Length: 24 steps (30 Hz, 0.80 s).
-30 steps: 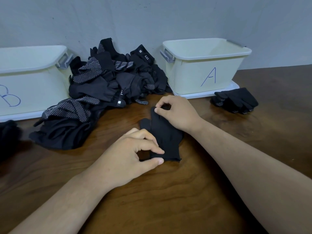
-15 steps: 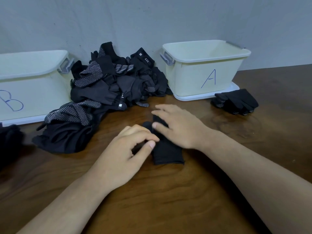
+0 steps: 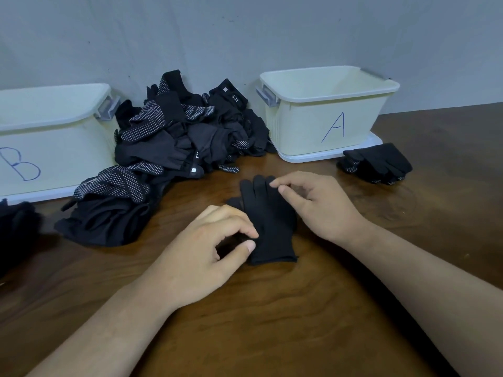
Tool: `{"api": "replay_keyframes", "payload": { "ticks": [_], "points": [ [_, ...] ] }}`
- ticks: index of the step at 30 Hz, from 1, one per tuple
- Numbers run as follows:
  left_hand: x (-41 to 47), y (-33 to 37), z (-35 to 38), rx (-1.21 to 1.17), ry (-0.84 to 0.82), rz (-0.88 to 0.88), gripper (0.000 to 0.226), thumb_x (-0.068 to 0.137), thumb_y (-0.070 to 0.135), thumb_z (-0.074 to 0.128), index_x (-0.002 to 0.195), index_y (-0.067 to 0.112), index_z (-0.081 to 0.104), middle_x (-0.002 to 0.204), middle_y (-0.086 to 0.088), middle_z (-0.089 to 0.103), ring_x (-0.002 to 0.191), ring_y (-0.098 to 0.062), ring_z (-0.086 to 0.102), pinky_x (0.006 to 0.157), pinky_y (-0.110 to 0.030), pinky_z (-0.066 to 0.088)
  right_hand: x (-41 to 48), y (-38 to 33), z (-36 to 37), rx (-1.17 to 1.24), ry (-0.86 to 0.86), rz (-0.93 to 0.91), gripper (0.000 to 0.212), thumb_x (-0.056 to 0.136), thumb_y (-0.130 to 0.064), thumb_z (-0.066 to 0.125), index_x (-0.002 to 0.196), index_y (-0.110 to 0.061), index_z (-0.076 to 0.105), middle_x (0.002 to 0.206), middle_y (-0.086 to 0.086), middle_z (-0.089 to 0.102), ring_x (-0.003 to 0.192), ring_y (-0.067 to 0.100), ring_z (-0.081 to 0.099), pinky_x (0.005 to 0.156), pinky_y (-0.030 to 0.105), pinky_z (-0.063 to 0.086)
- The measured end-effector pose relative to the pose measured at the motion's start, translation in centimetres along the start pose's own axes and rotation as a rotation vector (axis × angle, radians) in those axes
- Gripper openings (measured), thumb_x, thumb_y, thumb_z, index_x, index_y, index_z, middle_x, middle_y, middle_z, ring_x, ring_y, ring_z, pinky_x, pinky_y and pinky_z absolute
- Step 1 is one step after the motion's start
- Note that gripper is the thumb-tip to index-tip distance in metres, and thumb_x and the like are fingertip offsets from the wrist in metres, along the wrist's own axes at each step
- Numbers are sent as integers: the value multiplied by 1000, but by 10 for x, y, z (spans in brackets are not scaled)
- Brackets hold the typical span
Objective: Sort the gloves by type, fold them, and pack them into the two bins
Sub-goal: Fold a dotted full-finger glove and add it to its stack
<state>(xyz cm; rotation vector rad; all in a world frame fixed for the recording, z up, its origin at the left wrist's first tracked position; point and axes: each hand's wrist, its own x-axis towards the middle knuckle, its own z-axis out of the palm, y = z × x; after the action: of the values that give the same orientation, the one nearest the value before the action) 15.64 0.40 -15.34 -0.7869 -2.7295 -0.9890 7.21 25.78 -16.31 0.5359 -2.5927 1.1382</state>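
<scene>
A plain black glove [image 3: 268, 227] lies flat on the wooden table [image 3: 272, 322], its fingers pointing away from me. My left hand [image 3: 201, 257] pinches its left edge near the cuff between thumb and forefinger. At the glove's fingertips on the right, my right hand [image 3: 315, 205] pinches with forefinger and thumb. Cream bin A [image 3: 329, 115] stands at the back right and cream bin B [image 3: 46, 137] at the back left. A heap of black gloves [image 3: 168, 148], some with white dots, lies between the bins.
A small stack of folded black gloves [image 3: 378, 164] sits right of bin A. More dark fabric [image 3: 16, 229] lies at the left edge in front of bin B. A grey wall closes off the back.
My right hand went from pinching the glove's top to pressing flat on it, and now has drawn back to the right with fingers curled. The glove's fingers now show, stretched out.
</scene>
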Motion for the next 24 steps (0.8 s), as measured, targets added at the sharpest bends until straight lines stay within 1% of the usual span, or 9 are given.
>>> {"api": "replay_keyframes", "payload": {
  "ticks": [3,6,9,10,12,16,19,22,24],
  "points": [
    [-1,-2,1,64,-101,77,22,94,54,71,114,43,70,124,28,59,130,-7,52,99,-27,49,1,8,-5,112,-90,29,19,102,-20,69,106,-35,80,100,-14,78,93,9,72,87,30,56],
    [0,-5,2,131,-104,83,25,93,61,69,111,44,71,120,30,58,124,-5,53,94,-22,47,8,1,-11,184,-124,-23,28,97,-1,66,99,-24,82,91,-22,76,84,4,70,80,17,48],
    [4,-5,4,269,-63,161,24,96,58,63,106,39,75,111,27,62,111,1,57,100,-26,46,7,-3,-19,114,-294,-170,38,89,7,61,98,-24,81,99,-14,75,89,19,70,82,40,55],
    [6,-5,4,298,-59,174,24,97,56,61,105,38,75,110,26,63,108,1,57,101,-26,45,5,-5,-22,75,-376,-218,41,87,8,60,100,-24,81,103,-11,74,95,20,69,84,44,54],
    [9,-4,5,315,-61,175,24,99,54,57,104,37,74,109,25,62,105,2,56,100,-26,45,3,-9,-31,-3,-504,-287,48,84,10,61,108,-26,81,112,-13,73,110,17,65,89,41,53],
    [9,-6,6,231,-64,117,19,104,53,56,104,39,68,109,26,60,105,-2,57,95,-29,49,1,-21,-54,-131,-694,-287,56,88,-3,70,131,-38,70,133,-23,60,134,7,50,106,22,42],
    [7,-4,4,24,-13,8,9,102,47,63,97,41,67,109,22,64,110,-9,61,95,-29,48,-1,-25,-55,-242,-795,-267,61,90,-29,81,143,-46,56,143,-32,46,140,3,41,114,22,35],
    [8,0,2,-72,59,-89,7,98,42,69,95,39,73,111,20,68,114,-11,63,90,-31,52,-4,-24,-37,-296,-688,-332,49,92,-50,78,137,-44,60,135,-30,51,129,3,48,109,29,41],
    [8,3,1,-109,92,-113,6,98,41,70,97,37,74,113,18,69,115,-11,63,87,-35,54,-4,-22,-27,-251,-570,-367,28,97,-47,73,123,-39,68,121,-24,61,115,5,56,99,33,48]
  ]
}}
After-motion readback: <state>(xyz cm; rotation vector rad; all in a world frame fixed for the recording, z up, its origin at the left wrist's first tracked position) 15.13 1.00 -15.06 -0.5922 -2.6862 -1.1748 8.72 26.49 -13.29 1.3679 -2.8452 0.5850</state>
